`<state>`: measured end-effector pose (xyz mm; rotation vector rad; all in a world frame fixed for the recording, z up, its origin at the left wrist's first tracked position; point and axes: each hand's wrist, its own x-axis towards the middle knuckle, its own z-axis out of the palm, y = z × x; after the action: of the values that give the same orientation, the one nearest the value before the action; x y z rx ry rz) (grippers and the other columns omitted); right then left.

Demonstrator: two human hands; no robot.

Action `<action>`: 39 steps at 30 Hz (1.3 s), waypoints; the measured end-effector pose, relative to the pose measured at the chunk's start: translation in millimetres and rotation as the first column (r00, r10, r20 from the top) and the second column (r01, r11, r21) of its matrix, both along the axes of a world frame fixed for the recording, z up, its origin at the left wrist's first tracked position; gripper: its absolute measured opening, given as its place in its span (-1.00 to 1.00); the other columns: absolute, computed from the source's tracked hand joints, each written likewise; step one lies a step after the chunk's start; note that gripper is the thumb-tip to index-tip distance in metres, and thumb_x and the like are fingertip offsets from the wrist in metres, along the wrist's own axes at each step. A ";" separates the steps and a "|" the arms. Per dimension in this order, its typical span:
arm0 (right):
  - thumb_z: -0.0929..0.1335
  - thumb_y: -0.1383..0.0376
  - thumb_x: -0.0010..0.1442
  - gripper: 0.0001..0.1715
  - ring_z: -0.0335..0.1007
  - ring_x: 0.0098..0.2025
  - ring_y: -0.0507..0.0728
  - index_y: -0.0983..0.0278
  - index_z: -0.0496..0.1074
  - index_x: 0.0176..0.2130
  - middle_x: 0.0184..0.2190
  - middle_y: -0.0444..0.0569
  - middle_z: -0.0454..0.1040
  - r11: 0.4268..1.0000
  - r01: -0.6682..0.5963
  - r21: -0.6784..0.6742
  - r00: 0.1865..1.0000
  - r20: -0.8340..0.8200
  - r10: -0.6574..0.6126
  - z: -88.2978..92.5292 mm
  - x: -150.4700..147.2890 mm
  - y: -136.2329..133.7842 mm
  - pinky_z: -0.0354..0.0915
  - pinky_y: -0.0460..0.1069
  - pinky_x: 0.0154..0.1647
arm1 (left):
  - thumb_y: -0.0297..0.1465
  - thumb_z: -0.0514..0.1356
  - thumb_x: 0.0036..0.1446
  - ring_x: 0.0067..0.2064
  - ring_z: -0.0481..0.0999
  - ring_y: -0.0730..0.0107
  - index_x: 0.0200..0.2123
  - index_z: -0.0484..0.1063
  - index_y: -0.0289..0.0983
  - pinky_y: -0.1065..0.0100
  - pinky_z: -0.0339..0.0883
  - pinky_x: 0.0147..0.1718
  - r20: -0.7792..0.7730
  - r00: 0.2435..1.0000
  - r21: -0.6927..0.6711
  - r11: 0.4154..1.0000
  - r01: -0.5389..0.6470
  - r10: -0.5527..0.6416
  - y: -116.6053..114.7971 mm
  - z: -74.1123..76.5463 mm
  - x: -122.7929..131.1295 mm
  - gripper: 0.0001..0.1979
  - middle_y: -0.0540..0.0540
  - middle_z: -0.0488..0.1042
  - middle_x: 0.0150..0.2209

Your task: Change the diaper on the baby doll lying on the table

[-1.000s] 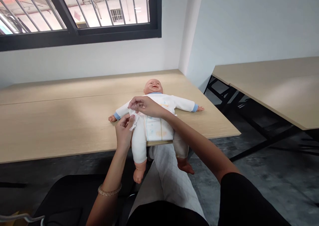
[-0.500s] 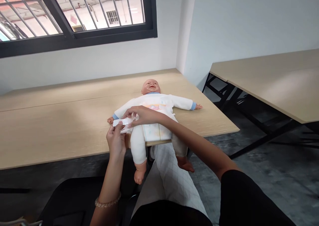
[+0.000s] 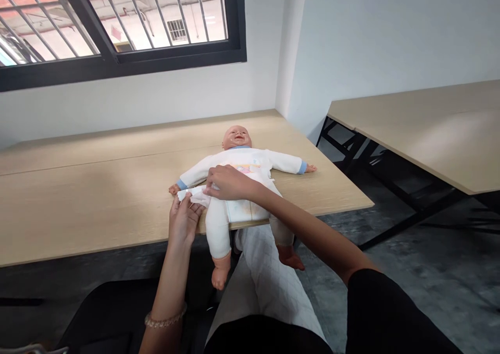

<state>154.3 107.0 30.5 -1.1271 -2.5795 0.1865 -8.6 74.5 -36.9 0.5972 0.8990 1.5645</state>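
Note:
A baby doll [image 3: 238, 135] in a white suit with blue cuffs lies on its back at the front edge of a wooden table [image 3: 97, 198], its legs hanging over the edge. My left hand [image 3: 183, 216] pinches the end of a white flap of the suit [image 3: 195, 195] pulled out sideways from the doll's hip. My right hand [image 3: 226, 182] rests on the doll's belly with its fingers closed on the same flap. A loose white trouser leg [image 3: 265, 276] hangs down between the doll's legs over my lap.
A second wooden table [image 3: 429, 130] on black legs stands to the right across a gap of grey floor. A barred window [image 3: 117, 21] is set in the white wall behind. A black chair seat [image 3: 105, 312] is at the lower left.
Both hands dropped from the doll's chest to its hip. The white flap has been drawn out to the left, with my left hand now holding its outer end.

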 end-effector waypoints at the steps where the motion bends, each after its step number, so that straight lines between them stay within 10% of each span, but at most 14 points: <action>1: 0.37 0.10 0.34 -0.66 0.40 -0.04 0.21 0.31 0.60 -0.21 -0.09 0.09 0.52 1.000 0.002 0.021 1.000 0.021 -0.002 1.3 0.1 -1.1 0.20 0.06 -0.01 | -0.36 0.54 -0.31 -0.42 0.55 0.46 -0.25 0.42 -0.22 0.47 0.41 -0.43 -0.002 1.000 0.016 1.000 0.007 -0.007 1.1 2.6 2.2 -0.48 0.03 0.59 -0.36; 6: 0.27 -0.16 0.33 -0.31 0.35 0.01 0.30 0.40 0.57 -0.25 -0.10 0.20 0.48 0.981 0.169 0.095 0.983 0.062 -0.175 6.6 3.8 -5.3 0.20 0.12 0.00 | -0.13 0.51 -0.18 -0.40 0.50 0.53 -0.40 0.45 -0.29 0.52 0.35 -0.39 -0.074 0.996 0.162 0.985 0.056 -0.045 4.3 20.2 23.7 -0.56 0.02 0.54 -0.41; 12: 0.27 0.13 0.39 -0.64 0.42 -0.06 0.24 0.31 0.52 -0.23 -0.15 0.09 0.53 0.925 0.379 -0.012 0.921 -0.092 -0.379 11.2 20.4 -11.3 0.21 0.05 -0.10 | 0.27 0.18 0.01 0.00 0.57 0.02 -0.11 0.56 -0.30 0.21 0.46 -0.11 -0.311 0.930 0.083 0.970 0.230 -0.194 -3.9 31.4 43.0 -0.25 -0.22 0.60 -0.08; 17: 0.39 0.11 0.29 -0.53 0.50 -0.11 0.18 0.31 0.33 0.08 -0.19 -0.03 0.59 0.929 0.229 -0.291 0.899 -0.303 -0.316 12.3 28.8 -16.1 0.25 -0.02 -0.20 | 0.32 0.12 0.03 0.10 0.50 -0.06 -0.16 0.59 -0.29 0.14 0.40 0.04 -0.395 0.891 0.166 0.937 0.307 -0.222 -3.2 28.4 46.1 -0.22 -0.24 0.60 -0.08; 22: 0.37 0.24 0.29 -0.79 0.50 -0.16 0.14 0.33 0.40 -0.13 -0.20 0.02 0.58 0.921 0.136 -0.366 0.812 -0.491 -0.315 -3.5 33.7 -0.5 0.29 -0.03 -0.20 | 0.29 0.01 0.13 0.10 0.48 -0.01 -0.24 0.60 -0.30 0.16 0.35 0.08 -0.397 0.884 0.187 0.921 0.342 -0.247 2.4 24.0 43.7 -0.23 -0.25 0.57 -0.08; 28: 0.39 0.39 0.22 -0.83 0.48 -0.31 0.05 0.33 0.39 -0.15 -0.37 -0.08 0.53 0.839 -0.008 -0.544 0.688 -0.612 -0.390 -9.6 41.7 10.0 0.31 -0.09 -0.30 | 0.06 0.06 0.29 0.17 0.39 0.11 -0.07 0.59 -0.26 0.18 0.21 0.21 -0.610 0.785 0.232 0.923 0.306 -0.107 7.7 13.7 38.8 -0.45 -0.21 0.44 -0.03; 35: 0.41 0.39 0.27 -0.85 0.47 -0.48 0.02 0.30 0.32 -0.20 -0.52 -0.18 0.46 0.775 0.017 -0.632 0.667 -0.570 -0.480 1.0 35.6 15.7 0.27 -0.12 -0.43 | -0.28 0.27 0.22 0.10 0.36 0.11 -0.08 0.58 -0.20 0.08 0.22 0.16 -0.804 0.413 0.549 0.799 0.243 0.427 -12.5 9.7 45.3 -0.76 -0.18 0.41 -0.02; 39: 0.45 0.42 0.22 -0.76 0.45 -0.50 0.00 0.29 0.29 -0.22 -0.55 -0.20 0.46 0.753 -0.026 -0.657 0.655 -0.580 -0.483 4.9 34.9 17.5 0.28 -0.15 -0.48 | -0.40 0.16 0.29 0.07 0.45 0.07 -0.16 0.58 -0.19 0.04 0.24 0.12 -0.845 0.377 0.519 0.753 0.405 0.379 -18.9 11.2 46.5 -0.82 -0.17 0.54 -0.07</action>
<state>189.3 124.5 35.4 -1.2377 -1.6165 1.2358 37.9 55.6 -25.7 2.2372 1.0876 1.4197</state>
